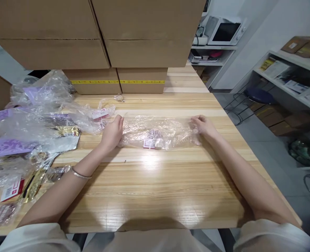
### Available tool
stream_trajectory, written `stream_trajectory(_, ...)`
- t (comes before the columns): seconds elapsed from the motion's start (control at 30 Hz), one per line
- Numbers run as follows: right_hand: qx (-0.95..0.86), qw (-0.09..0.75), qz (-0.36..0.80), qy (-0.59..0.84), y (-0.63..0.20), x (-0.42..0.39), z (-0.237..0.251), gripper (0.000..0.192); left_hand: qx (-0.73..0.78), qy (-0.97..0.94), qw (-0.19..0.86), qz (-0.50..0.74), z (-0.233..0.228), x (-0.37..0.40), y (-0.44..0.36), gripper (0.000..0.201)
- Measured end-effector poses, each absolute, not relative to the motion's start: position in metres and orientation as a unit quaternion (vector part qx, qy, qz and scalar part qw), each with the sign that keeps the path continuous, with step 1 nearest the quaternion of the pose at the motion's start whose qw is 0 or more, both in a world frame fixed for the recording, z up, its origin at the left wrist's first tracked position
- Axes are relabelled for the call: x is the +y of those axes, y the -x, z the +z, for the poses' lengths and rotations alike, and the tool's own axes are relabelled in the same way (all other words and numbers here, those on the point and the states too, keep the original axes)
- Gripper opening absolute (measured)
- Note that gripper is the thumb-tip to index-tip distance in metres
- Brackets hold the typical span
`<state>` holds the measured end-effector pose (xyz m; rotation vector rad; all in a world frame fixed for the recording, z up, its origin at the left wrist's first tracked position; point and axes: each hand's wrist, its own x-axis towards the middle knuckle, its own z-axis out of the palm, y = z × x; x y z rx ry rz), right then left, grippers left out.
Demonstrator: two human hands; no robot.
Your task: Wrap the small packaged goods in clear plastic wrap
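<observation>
A long clear plastic bag (170,131) with a small white-and-red label (149,143) stretches between my hands, just above or on the wooden table. My left hand (113,131) pinches its left end, fingers closed. At the other end, my right hand (202,124) grips the plastic between thumb and fingers. Close to my left hand lies another crumpled clear wrapper with a red-and-white label (100,113). A small clear packet (119,98) rests farther back.
Crumpled plastic wrappers (36,120) and purple and gold packets heap up on the left of the wooden table (155,189). Large cardboard boxes (144,45) are stacked along the back. A microwave (224,31), a shelf (288,78) and a stool (260,96) stand to the right.
</observation>
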<state>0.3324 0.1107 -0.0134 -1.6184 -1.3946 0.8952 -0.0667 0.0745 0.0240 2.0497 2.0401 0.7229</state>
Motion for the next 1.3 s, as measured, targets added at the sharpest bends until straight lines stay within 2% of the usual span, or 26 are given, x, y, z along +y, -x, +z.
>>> stream_trajectory(0.1, -0.585, 0.316, 0.249, 0.704, -0.35, 0.125, -0.011, 0.037, 0.705, -0.692, 0.038, 0.147, 0.022, 0.083, 0.07, 0.035)
stream_trajectory(0.2, -0.656, 0.191, 0.192, 0.705, -0.365, 0.127, 0.0, 0.059, 0.691, -0.703, -0.011, 0.169, 0.021, 0.082, 0.068, 0.041)
stream_trajectory(0.27, -0.699, 0.179, 0.115, 0.683, -0.361, 0.118, 0.011, 0.076, 0.638, -0.734, -0.061, 0.225, 0.023, 0.077, 0.06, 0.049)
stream_trajectory(0.3, -0.719, 0.184, 0.055, 0.668, -0.354, 0.111, 0.018, 0.079, 0.593, -0.765, -0.068, 0.242, 0.025, 0.074, 0.054, 0.049)
stream_trajectory(0.37, -0.761, 0.195, -0.042, 0.617, -0.328, 0.092, 0.03, 0.073, 0.485, -0.845, -0.019, 0.226, 0.029, 0.068, 0.04, 0.048)
stream_trajectory(0.47, -0.87, 0.147, 0.039, 0.469, -0.278, 0.062, 0.038, 0.068, 0.372, -0.91, 0.119, 0.139, 0.032, 0.065, 0.019, 0.058)
stream_trajectory(0.57, -0.912, 0.08, 0.129, 0.381, -0.242, 0.041, 0.027, 0.087, 0.347, -0.909, 0.205, 0.108, 0.026, 0.071, 0.007, 0.066)
stream_trajectory(0.67, -0.911, 0.06, 0.149, 0.381, -0.236, 0.031, 0.005, 0.096, 0.331, -0.904, 0.249, 0.11, 0.018, 0.078, 0.01, 0.066)
stream_trajectory(0.8, -0.907, 0.088, 0.118, 0.395, -0.255, 0.022, -0.015, 0.085, 0.308, -0.902, 0.281, 0.109, 0.012, 0.079, 0.024, 0.076)
stream_trajectory(0.93, -0.904, 0.086, 0.098, 0.408, -0.274, 0.012, -0.016, 0.078, 0.302, -0.905, 0.291, 0.07, 0.011, 0.073, 0.039, 0.095)
stream_trajectory(1.07, -0.875, 0.059, 0.058, 0.477, -0.293, 0.001, -0.021, 0.077, 0.319, -0.917, 0.239, -0.003, 0.009, 0.065, 0.058, 0.111)
stream_trajectory(1.17, -0.829, 0.054, 0.007, 0.556, -0.309, -0.007, -0.03, 0.086, 0.35, -0.914, 0.2, -0.043, 0.011, 0.059, 0.073, 0.105)
stream_trajectory(1.3, -0.794, 0.047, -0.012, 0.606, -0.325, -0.014, -0.034, 0.091, 0.392, -0.906, 0.145, -0.062, 0.019, 0.053, 0.097, 0.086)
